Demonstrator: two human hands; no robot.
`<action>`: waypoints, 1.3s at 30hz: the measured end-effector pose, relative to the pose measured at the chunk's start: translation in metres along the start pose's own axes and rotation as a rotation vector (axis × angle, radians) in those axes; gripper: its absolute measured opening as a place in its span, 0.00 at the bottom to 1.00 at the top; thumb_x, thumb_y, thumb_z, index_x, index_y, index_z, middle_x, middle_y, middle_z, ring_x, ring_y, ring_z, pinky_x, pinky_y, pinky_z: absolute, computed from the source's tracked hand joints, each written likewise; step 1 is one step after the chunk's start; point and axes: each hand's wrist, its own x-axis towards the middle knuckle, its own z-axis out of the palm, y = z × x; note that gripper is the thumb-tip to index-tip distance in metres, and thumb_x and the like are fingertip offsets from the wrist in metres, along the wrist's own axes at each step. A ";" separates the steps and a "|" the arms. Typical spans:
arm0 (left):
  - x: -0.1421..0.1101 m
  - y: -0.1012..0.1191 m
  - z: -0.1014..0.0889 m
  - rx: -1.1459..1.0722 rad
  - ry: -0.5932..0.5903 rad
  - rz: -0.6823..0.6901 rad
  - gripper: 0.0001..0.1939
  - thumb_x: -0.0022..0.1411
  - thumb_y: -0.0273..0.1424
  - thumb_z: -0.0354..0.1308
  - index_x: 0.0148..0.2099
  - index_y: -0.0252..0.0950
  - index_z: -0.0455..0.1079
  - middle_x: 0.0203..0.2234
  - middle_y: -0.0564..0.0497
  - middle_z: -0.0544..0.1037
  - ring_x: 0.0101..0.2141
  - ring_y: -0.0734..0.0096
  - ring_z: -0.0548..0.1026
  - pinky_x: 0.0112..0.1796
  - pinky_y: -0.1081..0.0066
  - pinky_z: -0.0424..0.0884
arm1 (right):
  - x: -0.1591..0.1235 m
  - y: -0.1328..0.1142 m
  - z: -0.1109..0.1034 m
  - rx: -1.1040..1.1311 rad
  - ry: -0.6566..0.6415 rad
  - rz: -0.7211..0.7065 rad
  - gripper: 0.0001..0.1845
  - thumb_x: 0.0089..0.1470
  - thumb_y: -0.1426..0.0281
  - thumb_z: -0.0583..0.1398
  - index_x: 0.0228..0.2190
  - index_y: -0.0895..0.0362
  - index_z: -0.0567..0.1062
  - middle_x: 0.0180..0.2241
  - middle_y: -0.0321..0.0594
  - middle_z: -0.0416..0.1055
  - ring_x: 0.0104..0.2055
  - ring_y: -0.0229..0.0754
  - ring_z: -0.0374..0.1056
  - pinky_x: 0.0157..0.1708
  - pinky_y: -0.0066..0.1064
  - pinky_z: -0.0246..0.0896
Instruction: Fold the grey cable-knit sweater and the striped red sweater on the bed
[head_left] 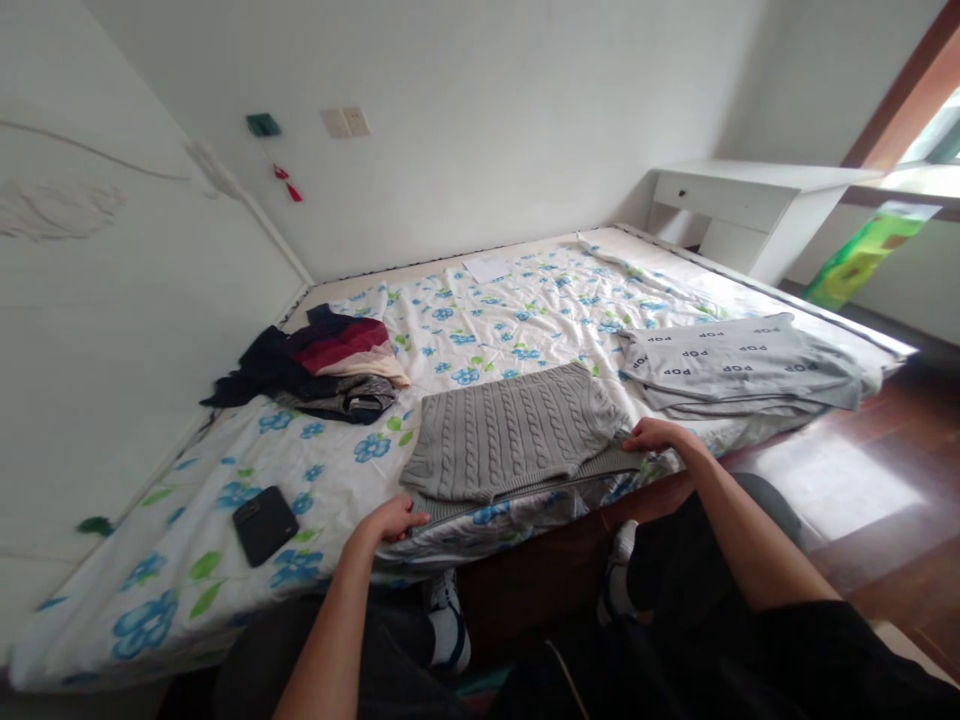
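A grey cable-knit sweater (517,430) lies folded at the near edge of the bed, its ribbed border hanging toward me. My left hand (391,520) pinches the near left corner of the ribbing. At the near right corner, my right hand (654,436) grips the same border between thumb and fingers. The ribbed strip is stretched out between both hands. To the right of the sweater lies a light grey shirt (720,355) printed with "POP", laid out flat and folded.
A floral sheet (465,335) covers the bed. Dark, red and cream clothes (337,350) are heaped at the left, with a black phone (265,524) nearer me. A white sheet of paper (487,268) lies by the wall. A white desk (739,205) stands at the back right.
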 end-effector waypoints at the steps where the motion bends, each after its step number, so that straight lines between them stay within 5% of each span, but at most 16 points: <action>1: 0.000 0.000 0.001 0.018 0.014 -0.006 0.26 0.53 0.54 0.72 0.26 0.44 0.61 0.14 0.55 0.67 0.21 0.65 0.69 0.26 0.70 0.60 | 0.000 0.000 0.000 -0.037 -0.016 0.017 0.29 0.48 0.51 0.79 0.15 0.53 0.72 0.16 0.34 0.65 0.19 0.37 0.61 0.22 0.31 0.59; 6: -0.003 0.006 -0.002 0.112 0.196 0.062 0.21 0.54 0.45 0.71 0.28 0.44 0.61 0.21 0.55 0.73 0.29 0.61 0.74 0.32 0.68 0.64 | 0.000 -0.012 0.000 -0.128 0.013 0.001 0.22 0.49 0.57 0.78 0.20 0.52 0.75 0.20 0.34 0.71 0.28 0.43 0.70 0.30 0.32 0.61; 11: -0.015 0.034 -0.003 0.026 0.345 0.377 0.15 0.60 0.44 0.66 0.32 0.44 0.65 0.26 0.55 0.75 0.33 0.61 0.76 0.37 0.67 0.67 | -0.013 -0.042 0.003 -0.107 0.179 -0.259 0.14 0.54 0.61 0.75 0.28 0.54 0.78 0.28 0.36 0.77 0.35 0.43 0.72 0.35 0.30 0.60; 19: -0.016 0.101 0.053 0.031 0.326 0.731 0.18 0.67 0.45 0.68 0.54 0.42 0.81 0.46 0.48 0.85 0.47 0.55 0.82 0.52 0.61 0.76 | -0.029 -0.107 0.065 0.037 -0.107 -0.645 0.18 0.53 0.64 0.76 0.43 0.55 0.82 0.43 0.42 0.83 0.45 0.48 0.78 0.46 0.32 0.68; 24: -0.010 0.103 0.060 0.111 0.307 0.743 0.12 0.71 0.32 0.62 0.51 0.42 0.85 0.47 0.47 0.87 0.50 0.56 0.84 0.55 0.62 0.76 | -0.029 -0.113 0.068 -0.049 -0.097 -0.614 0.07 0.55 0.74 0.69 0.38 0.57 0.83 0.36 0.37 0.81 0.38 0.42 0.74 0.41 0.29 0.63; 28: -0.011 0.100 0.052 0.124 0.304 0.774 0.15 0.68 0.25 0.59 0.49 0.43 0.85 0.45 0.50 0.86 0.47 0.61 0.84 0.53 0.67 0.75 | -0.031 -0.109 0.053 -0.083 -0.133 -0.575 0.07 0.52 0.76 0.67 0.36 0.57 0.82 0.32 0.34 0.79 0.34 0.39 0.70 0.37 0.27 0.59; 39: -0.010 0.110 0.054 0.289 0.145 0.761 0.14 0.62 0.30 0.65 0.50 0.41 0.82 0.44 0.49 0.84 0.48 0.58 0.81 0.51 0.66 0.73 | -0.032 -0.128 0.063 -0.394 -0.254 -0.525 0.10 0.52 0.71 0.74 0.39 0.54 0.88 0.36 0.36 0.82 0.36 0.40 0.72 0.33 0.28 0.54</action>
